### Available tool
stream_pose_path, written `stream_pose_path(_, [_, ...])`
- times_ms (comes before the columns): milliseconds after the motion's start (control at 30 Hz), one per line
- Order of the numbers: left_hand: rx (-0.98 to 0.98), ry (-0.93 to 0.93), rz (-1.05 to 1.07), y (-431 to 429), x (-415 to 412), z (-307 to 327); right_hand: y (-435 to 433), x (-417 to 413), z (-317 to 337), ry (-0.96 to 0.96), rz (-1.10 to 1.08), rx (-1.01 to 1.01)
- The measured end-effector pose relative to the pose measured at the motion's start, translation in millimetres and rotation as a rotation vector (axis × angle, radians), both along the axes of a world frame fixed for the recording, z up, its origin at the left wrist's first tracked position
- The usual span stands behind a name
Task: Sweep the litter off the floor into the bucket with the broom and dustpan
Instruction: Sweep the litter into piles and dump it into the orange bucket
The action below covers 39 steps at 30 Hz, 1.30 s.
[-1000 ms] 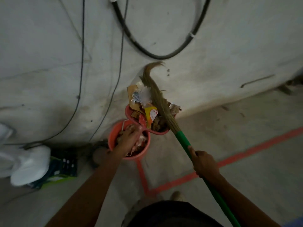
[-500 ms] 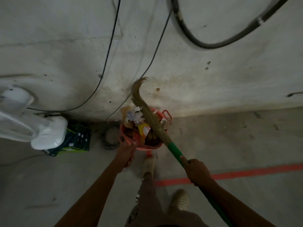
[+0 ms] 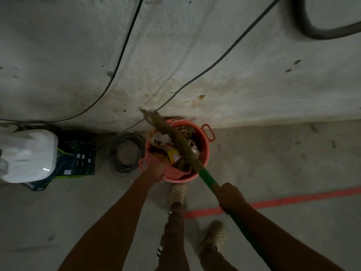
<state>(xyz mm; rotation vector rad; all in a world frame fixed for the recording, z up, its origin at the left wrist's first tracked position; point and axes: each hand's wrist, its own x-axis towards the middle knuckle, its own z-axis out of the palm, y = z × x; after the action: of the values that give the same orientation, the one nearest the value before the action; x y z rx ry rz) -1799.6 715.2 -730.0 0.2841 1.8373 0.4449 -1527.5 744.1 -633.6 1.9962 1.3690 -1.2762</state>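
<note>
Broom point(image 3: 207, 178): the right hand point(image 3: 229, 196) has its fingers wrapped round the green handle, at 5 o'clock from the bucket point(image 3: 204, 151). The bristles lie across the litter point(image 3: 162, 138) in the bucket, pointing toward 11 o'clock. The left hand point(image 3: 156, 171) is at the bucket's 7 o'clock rim, but I cannot tell its grip.

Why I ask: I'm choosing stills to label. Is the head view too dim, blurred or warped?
Head view: dim throughout, litter in the bucket murky; only glare a small glint on the white container; broom bristle tips smeared by motion; left hand gripping the dustpan and right hand gripping the broom soft-edged; wall's foot bows slightly, wide-angle.
</note>
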Motion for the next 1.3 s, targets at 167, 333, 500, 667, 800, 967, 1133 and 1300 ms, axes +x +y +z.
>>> stream_pose_path(167, [-0.059,0.102,-0.303,31.2,3.8,27.5,15.3,-1.2,-4.8,-0.123,0.138,0.067])
stream_pose_path(333, [0.137,0.247,-0.247,35.9,3.9,30.7,19.8,1.7,10.4,-0.225,0.277,0.13])
stream_pose_path(500, [0.303,0.403,-0.239,38.9,0.8,-4.6,16.3,13.9,27.4,-0.264,0.312,0.183])
stream_pose_path(667, [0.402,0.645,-0.555,51.4,1.4,-31.5,7.4,35.4,40.9,-0.238,0.266,0.207])
stream_pose_path(800, [0.361,0.595,-0.674,51.3,5.6,-61.5,-8.8,54.7,53.7,-0.246,0.264,0.197])
stream_pose_path(967, [0.402,0.651,-0.615,49.4,43.3,52.6,-40.6,82.6,72.0,-0.219,0.235,0.21])
stream_pose_path(1133, [0.28,0.763,-0.467,46.3,38.2,21.2,-72.2,102.8,97.1,-0.149,0.152,0.258])
stream_pose_path(1300, [0.307,0.862,-0.502,11.6,53.9,84.3,-99.9,114.6,107.1,-0.093,0.093,0.269])
